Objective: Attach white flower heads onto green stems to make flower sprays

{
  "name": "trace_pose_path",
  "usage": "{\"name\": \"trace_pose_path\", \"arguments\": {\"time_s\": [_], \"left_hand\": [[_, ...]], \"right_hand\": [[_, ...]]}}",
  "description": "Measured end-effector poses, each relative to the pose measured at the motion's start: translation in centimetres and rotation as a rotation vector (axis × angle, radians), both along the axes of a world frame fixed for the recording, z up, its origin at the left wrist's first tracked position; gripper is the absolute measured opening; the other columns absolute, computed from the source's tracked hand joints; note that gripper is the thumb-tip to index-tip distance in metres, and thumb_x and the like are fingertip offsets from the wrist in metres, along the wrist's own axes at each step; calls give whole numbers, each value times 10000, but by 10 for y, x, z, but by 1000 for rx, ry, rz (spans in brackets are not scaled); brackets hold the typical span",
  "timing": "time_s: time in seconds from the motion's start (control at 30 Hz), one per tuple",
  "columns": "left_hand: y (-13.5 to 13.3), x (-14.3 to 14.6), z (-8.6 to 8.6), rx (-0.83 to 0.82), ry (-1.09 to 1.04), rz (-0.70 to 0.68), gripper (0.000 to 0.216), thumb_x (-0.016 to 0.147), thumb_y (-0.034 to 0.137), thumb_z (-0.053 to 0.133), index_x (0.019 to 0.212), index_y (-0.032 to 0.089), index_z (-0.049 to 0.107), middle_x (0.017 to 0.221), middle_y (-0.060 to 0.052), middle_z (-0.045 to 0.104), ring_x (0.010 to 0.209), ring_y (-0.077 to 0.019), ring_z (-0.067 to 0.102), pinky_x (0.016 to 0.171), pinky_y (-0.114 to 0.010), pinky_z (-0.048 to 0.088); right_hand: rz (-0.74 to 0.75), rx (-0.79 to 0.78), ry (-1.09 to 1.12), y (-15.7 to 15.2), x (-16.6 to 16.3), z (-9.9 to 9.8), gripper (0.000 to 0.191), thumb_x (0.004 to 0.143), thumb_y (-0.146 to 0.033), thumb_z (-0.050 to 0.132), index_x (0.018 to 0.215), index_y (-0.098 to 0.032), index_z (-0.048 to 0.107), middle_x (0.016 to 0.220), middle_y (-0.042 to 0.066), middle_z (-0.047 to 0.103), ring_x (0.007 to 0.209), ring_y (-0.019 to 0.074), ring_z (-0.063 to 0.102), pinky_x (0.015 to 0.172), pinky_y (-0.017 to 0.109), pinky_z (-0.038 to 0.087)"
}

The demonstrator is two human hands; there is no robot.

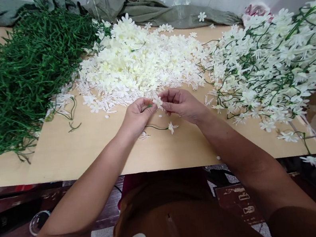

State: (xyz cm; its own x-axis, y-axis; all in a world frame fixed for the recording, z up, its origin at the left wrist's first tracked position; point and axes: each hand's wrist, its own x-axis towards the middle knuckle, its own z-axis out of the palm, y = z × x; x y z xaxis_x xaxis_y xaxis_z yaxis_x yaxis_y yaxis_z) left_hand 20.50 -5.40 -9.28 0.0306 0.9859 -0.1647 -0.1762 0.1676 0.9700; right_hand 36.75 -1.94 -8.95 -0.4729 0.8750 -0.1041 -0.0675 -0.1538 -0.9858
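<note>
Head view shows the left hand (137, 116) pinching a stem (150, 105) between closed fingertips, and the right hand (182, 105), fingers curled, pinching a flower (158, 102) beside it.

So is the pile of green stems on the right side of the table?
No, the green stem pile lies on the left side of the table, left of the loose white flowers.

One pile of loose white blossoms (136, 61), one heap of green stems (37, 70) left of the pile, one heap of stemmed flowers (266, 60) right of it, one left hand (140, 114), one right hand (181, 105) and one held blossom (158, 102) before it, one lone stemmed flower (172, 127) before it
</note>
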Motion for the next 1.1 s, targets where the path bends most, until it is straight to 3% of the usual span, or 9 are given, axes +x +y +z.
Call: {"name": "trace_pose_path", "arguments": {"time_s": [0.17, 0.3, 0.47, 0.6, 0.87, 0.97, 1.1], "left_hand": [[2, -1, -1, 13, 96, 32, 145, 693, 171, 677, 683, 173, 532, 521, 80, 476, 476, -56, 392, 493, -204, 311], [2, 0, -4, 63, 157, 49, 142, 700, 171, 677, 701, 168, 535, 597, 58, 538, 550, -65, 452, 541, -197, 341], [2, -1, -9, 90, 135, 12, 155, 690, 202, 687, 719, 178, 537, 583, 62, 516, 508, -64, 419, 510, -209, 314], [1, -2, -10, 97, 91, -13, 186, 667, 221, 703, 712, 192, 526, 540, 82, 464, 469, -61, 381, 493, -218, 298], [2, -4, -8, 90, 52, -52, 231, 646, 257, 747, 717, 193, 537, 501, 89, 425, 464, -66, 389, 485, -223, 283], [1, -4, -7, 80, 37, -68, 230, 651, 259, 744, 728, 190, 538, 463, 106, 386, 422, -52, 337, 457, -217, 235], [0, -3, -4, 59, 20, -64, 262, 624, 253, 763, 732, 182, 535, 439, 121, 370, 392, -37, 289, 430, -212, 190]], "right_hand": [[-91, 143, -35, -6, 9, 9, 343, 646, -418, 821, 794, -199, 603, 682, -44, 590, 580, 73, 570, 618, 268, 536], [-197, 298, -74, -15, 6, 16, 179, 752, -310, 746, 771, -211, 599, 805, 1, 629, 744, 118, 609, 772, 325, 540], [-270, 538, -217, -16, -6, -1, 88, 760, -169, 674, 723, -214, 607, 937, 34, 620, 925, 161, 598, 910, 375, 506], [-291, 472, -184, -15, -11, -12, 97, 770, -158, 645, 727, -216, 580, 935, 34, 625, 890, 150, 605, 849, 352, 526], [-321, 323, -85, -16, -14, -15, 103, 786, -214, 650, 753, -213, 553, 898, 16, 645, 746, 108, 600, 733, 302, 539], [-305, 434, -113, -14, -14, -21, 85, 799, -188, 617, 766, -208, 542, 884, 17, 635, 732, 104, 596, 689, 287, 534], [-301, 764, -203, -14, -12, -27, 97, 825, -138, 572, 757, -197, 535, 829, 15, 611, 737, 108, 581, 659, 274, 510]]}}
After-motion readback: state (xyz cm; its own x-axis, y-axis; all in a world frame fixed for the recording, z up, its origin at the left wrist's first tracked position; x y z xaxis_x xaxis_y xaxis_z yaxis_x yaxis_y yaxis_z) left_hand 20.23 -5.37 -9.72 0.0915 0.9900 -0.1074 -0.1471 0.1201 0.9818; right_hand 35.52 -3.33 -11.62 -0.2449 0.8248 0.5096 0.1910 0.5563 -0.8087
